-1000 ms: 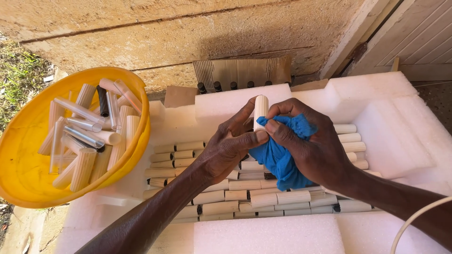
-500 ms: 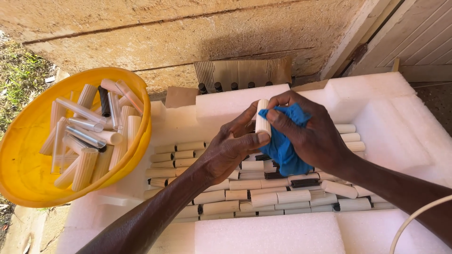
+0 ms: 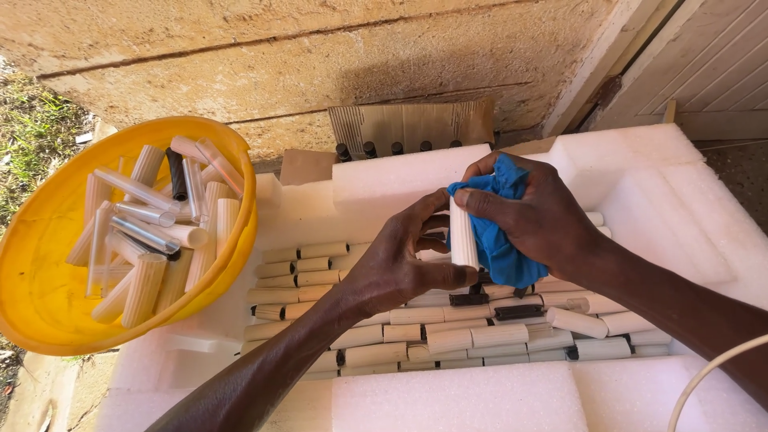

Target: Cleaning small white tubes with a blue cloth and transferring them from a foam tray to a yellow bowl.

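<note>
My left hand [image 3: 404, 260] grips the lower end of a cream ridged tube [image 3: 462, 234], held upright over the foam tray. My right hand [image 3: 532, 212] presses a blue cloth [image 3: 496, 232] around the tube's right side and top. Below both hands, rows of similar cream tubes [image 3: 448, 336] lie flat in the recess of the white foam tray [image 3: 448, 400], with two black pieces [image 3: 518, 311] among them.
A yellow bowl [image 3: 48, 304] at the left holds several cream tubes, clear tubes and a black one. Behind the tray stand a corrugated cardboard piece [image 3: 412, 124] and a rough concrete wall [image 3: 320, 48]. A white cable [image 3: 712, 376] curves at the lower right.
The cloth has slid along the tube: my right hand rose from below the tube's top to cover its upper end. The tube stays upright in my left hand.
</note>
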